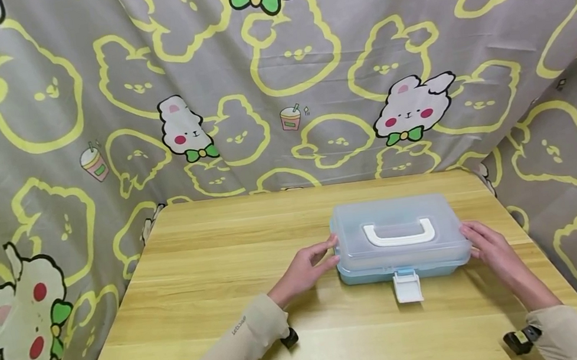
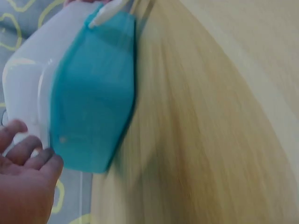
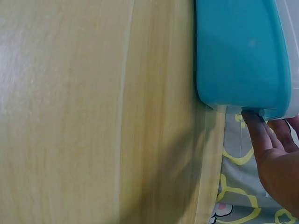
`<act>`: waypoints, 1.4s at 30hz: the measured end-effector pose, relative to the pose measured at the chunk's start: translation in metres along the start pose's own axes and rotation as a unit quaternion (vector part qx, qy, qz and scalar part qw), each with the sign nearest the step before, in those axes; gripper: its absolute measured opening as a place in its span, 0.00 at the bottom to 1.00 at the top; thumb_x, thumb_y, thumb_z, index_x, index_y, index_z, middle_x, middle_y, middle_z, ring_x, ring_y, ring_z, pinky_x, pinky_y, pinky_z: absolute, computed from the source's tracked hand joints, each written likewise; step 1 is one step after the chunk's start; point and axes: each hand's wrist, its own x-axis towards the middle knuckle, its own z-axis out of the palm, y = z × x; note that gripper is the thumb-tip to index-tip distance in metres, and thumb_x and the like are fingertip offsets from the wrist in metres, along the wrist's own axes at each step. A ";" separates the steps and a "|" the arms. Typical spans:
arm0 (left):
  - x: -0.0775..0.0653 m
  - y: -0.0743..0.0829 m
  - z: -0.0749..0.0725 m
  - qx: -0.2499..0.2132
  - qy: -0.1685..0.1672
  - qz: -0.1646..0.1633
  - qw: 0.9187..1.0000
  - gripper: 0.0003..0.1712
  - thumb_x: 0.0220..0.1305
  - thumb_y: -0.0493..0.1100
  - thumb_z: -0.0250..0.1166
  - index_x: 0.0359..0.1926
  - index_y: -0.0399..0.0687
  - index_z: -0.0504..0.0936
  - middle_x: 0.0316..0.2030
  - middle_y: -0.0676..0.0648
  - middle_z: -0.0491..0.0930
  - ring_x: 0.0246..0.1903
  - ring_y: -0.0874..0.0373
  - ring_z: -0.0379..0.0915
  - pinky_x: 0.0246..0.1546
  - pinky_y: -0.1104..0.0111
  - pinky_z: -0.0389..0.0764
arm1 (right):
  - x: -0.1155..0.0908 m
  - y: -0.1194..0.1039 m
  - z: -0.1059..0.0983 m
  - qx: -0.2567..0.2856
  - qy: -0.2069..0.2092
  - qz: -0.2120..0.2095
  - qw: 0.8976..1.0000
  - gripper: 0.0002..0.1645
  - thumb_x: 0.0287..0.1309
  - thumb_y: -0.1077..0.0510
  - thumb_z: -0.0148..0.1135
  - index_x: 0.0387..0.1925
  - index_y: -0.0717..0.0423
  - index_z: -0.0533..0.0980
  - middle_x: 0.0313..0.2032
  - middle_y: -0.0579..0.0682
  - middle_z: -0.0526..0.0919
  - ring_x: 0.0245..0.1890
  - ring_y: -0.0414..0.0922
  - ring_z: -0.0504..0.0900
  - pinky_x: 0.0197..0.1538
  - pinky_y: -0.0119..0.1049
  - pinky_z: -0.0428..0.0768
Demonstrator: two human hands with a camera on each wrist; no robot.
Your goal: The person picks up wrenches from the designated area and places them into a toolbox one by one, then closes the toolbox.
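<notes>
A storage box point(image 1: 425, 206) with a clouded see-through lid and a blue-green base stands on the wooden table, its lid down. On top lies a white carrying handle point(image 1: 401, 239). At the front, a white latch point(image 1: 409, 289) hangs unfastened, flipped outward. My left hand point(image 1: 306, 267) is at the box's left end, its relaxed fingertips right at the lid and rim. My right hand point(image 1: 494, 251) has its fingers along the opposite end; in the right wrist view the fingertips point(image 3: 251, 122) meet the edge of the blue-green base point(image 3: 243, 51).
The wooden table point(image 1: 212, 260) extends left of the box and in front of it. A grey curtain point(image 1: 233, 67) with cartoon bears and rabbits hangs behind the table and along both sides. Dark wrist devices point(image 1: 522, 340) sit at the sleeve cuffs.
</notes>
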 end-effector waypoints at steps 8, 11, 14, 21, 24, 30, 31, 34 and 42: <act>-0.003 0.004 0.005 -0.002 0.059 -0.029 0.998 0.33 0.72 0.47 0.68 0.72 0.39 0.72 0.75 0.45 0.67 0.73 0.47 0.66 0.67 0.60 0.75 | 0.004 0.001 0.009 0.000 -0.004 0.003 1.000 0.15 0.81 0.57 0.47 0.51 0.38 0.79 0.47 0.29 0.82 0.47 0.25 0.81 0.46 0.21 0.82; -0.004 0.003 0.008 0.014 0.065 -0.031 0.997 0.33 0.71 0.48 0.69 0.72 0.42 0.73 0.74 0.47 0.68 0.75 0.46 0.62 0.69 0.55 0.74 | 0.002 0.002 0.008 -0.008 -0.002 0.006 1.000 0.14 0.81 0.57 0.47 0.52 0.38 0.79 0.47 0.28 0.82 0.48 0.25 0.80 0.46 0.21 0.82; -0.004 0.003 0.011 0.010 0.065 -0.033 0.997 0.34 0.71 0.48 0.69 0.72 0.41 0.72 0.75 0.47 0.67 0.76 0.45 0.61 0.69 0.52 0.73 | 0.001 0.003 0.005 -0.014 -0.002 0.009 1.000 0.14 0.82 0.56 0.47 0.52 0.38 0.79 0.47 0.28 0.82 0.48 0.25 0.81 0.46 0.21 0.82; -0.002 0.003 0.011 0.004 0.067 -0.033 0.997 0.36 0.71 0.49 0.69 0.74 0.43 0.70 0.76 0.46 0.65 0.74 0.46 0.65 0.66 0.57 0.76 | 0.004 0.003 0.007 -0.007 -0.002 0.000 1.000 0.15 0.82 0.57 0.46 0.52 0.38 0.79 0.47 0.29 0.82 0.47 0.26 0.81 0.47 0.21 0.82; 0.001 0.002 0.009 -0.017 0.068 -0.036 0.997 0.37 0.71 0.49 0.69 0.75 0.43 0.69 0.77 0.44 0.63 0.70 0.45 0.70 0.63 0.62 0.79 | 0.009 0.003 0.010 -0.001 -0.009 -0.003 1.000 0.15 0.82 0.57 0.46 0.53 0.38 0.78 0.47 0.28 0.82 0.48 0.25 0.81 0.48 0.20 0.81; 0.012 -0.001 0.002 0.023 0.075 -0.044 0.996 0.39 0.70 0.57 0.69 0.74 0.47 0.70 0.76 0.49 0.66 0.72 0.47 0.68 0.70 0.56 0.73 | 0.020 0.002 0.009 -0.008 -0.019 -0.001 1.000 0.15 0.83 0.55 0.44 0.54 0.38 0.77 0.48 0.28 0.81 0.49 0.25 0.81 0.49 0.19 0.80; 0.014 -0.001 0.001 0.033 0.075 -0.045 0.996 0.39 0.70 0.59 0.68 0.75 0.48 0.70 0.76 0.50 0.66 0.74 0.47 0.65 0.72 0.55 0.71 | 0.022 0.002 0.009 -0.014 -0.019 0.001 1.000 0.14 0.83 0.55 0.44 0.54 0.38 0.76 0.49 0.28 0.81 0.49 0.25 0.80 0.49 0.19 0.80; 0.024 -0.001 -0.005 0.044 0.075 -0.043 0.995 0.40 0.70 0.62 0.66 0.76 0.52 0.68 0.76 0.53 0.65 0.78 0.48 0.57 0.75 0.52 0.66 | 0.030 -0.001 0.007 -0.034 -0.015 0.004 0.999 0.13 0.83 0.51 0.44 0.55 0.38 0.75 0.49 0.26 0.79 0.50 0.23 0.79 0.50 0.18 0.79; 0.036 0.000 -0.008 0.050 0.079 -0.041 0.995 0.41 0.72 0.62 0.64 0.78 0.50 0.66 0.78 0.50 0.62 0.79 0.47 0.55 0.77 0.52 0.62 | 0.043 -0.002 0.006 -0.040 -0.012 0.010 0.999 0.18 0.83 0.48 0.43 0.62 0.47 0.72 0.48 0.23 0.78 0.50 0.20 0.78 0.50 0.17 0.78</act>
